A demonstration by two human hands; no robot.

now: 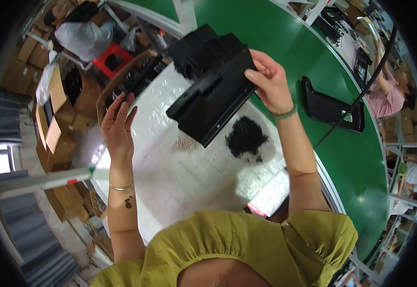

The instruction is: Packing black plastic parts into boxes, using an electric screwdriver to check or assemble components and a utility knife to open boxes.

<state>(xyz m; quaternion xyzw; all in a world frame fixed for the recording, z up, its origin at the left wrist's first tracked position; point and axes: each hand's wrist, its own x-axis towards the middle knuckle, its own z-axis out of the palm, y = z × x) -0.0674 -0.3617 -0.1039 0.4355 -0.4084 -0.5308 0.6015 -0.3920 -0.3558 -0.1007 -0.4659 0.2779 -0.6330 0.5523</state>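
Note:
My right hand (271, 81) grips the right end of a flat black plastic panel (213, 98), its thumb on the near face. The panel is tilted above the white, plastic-covered worktable (170, 186). More black plastic parts (194, 50) show just behind it; whether they join it I cannot tell. My left hand (118, 125) is raised at the table's left edge, fingertips at the lower end of a thin black strip (145, 75), which it seems to pinch. A heap of small black pieces (245, 137) and a few thin pale pieces (185, 141) lie below the panel.
A green conveyor belt (347, 165) curves round the right side, carrying a black plastic housing (331, 107). A dark cable (356, 102) crosses it. Cardboard boxes (58, 122) stand at the left. A white and red packet (270, 193) lies near me. Other people sit far left and far right.

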